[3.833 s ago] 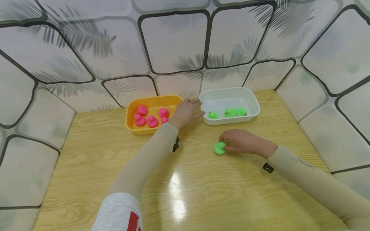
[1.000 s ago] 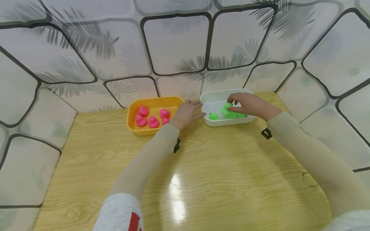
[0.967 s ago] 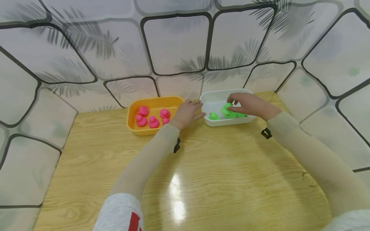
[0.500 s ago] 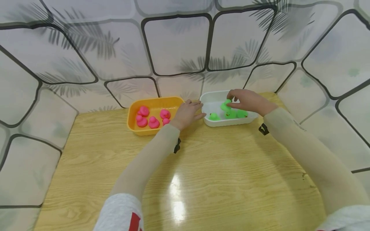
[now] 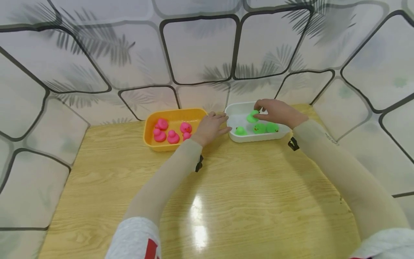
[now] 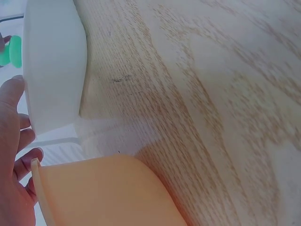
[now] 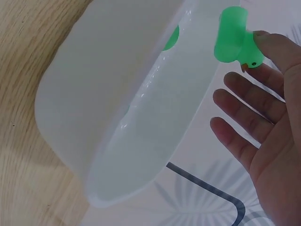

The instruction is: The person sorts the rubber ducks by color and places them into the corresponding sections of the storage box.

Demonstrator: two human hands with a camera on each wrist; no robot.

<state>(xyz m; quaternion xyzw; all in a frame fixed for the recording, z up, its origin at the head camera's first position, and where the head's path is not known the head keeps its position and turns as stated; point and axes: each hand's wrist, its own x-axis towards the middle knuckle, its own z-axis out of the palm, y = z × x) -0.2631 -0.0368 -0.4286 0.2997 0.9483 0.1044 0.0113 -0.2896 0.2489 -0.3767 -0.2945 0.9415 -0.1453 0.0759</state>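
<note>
My right hand (image 5: 278,110) pinches a green toy duck (image 5: 252,116) between thumb and forefinger over the white tub (image 5: 258,138). In the right wrist view, the duck (image 7: 232,35) is held by its head, with the other fingers spread. On the tub's floor sit three more green ducks (image 5: 260,128). My left hand (image 5: 208,128) reaches between the two tubs with fairly straight fingers. Its fingertips lie at the white tub's left rim, while in the left wrist view the lower fingers of the hand (image 6: 11,141) overlap the orange tub's rim (image 6: 42,193).
An orange tub (image 5: 161,147) stands left of the white one and holds several pink toy ducks (image 5: 173,136). Both stand at the back of the wooden table (image 5: 129,180), against a patterned wall (image 5: 200,46). Another wall borders each side.
The right hand picked up the green duck from the table and carried it into the white tub, then shifted slightly toward the tub's back. The left hand has stayed in place.
</note>
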